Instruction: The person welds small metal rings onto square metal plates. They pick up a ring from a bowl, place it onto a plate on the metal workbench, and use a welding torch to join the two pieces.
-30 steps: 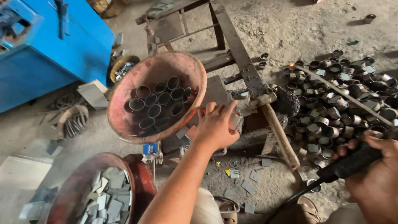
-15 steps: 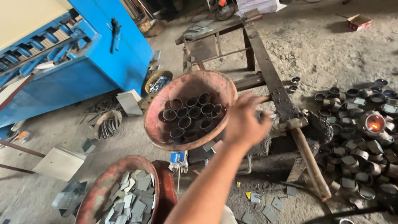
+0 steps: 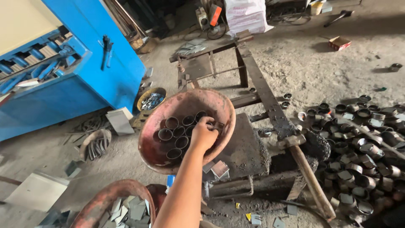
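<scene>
Inside rusty red bowl (image 3: 156, 150): left hand (image 3: 203, 136) reaching in, fingers curled over short metal rings (image 3: 176, 133); whether ring gripped, cannot tell. Right hand out of view. Risks: cut steel edges may nick fingers; bowl sits tilted on dark block (image 3: 247, 147), may tip if pressed.

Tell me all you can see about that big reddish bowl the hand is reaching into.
The bowl is a wide, shallow, round pan that looks like rusty, reddish-brown metal, with a worn rim. It sits tilted toward the camera on the edge of a dark, grimy work slab. Inside lie short metal rings, open ends up, packed side by side. The left hand reaches in among them.
</scene>
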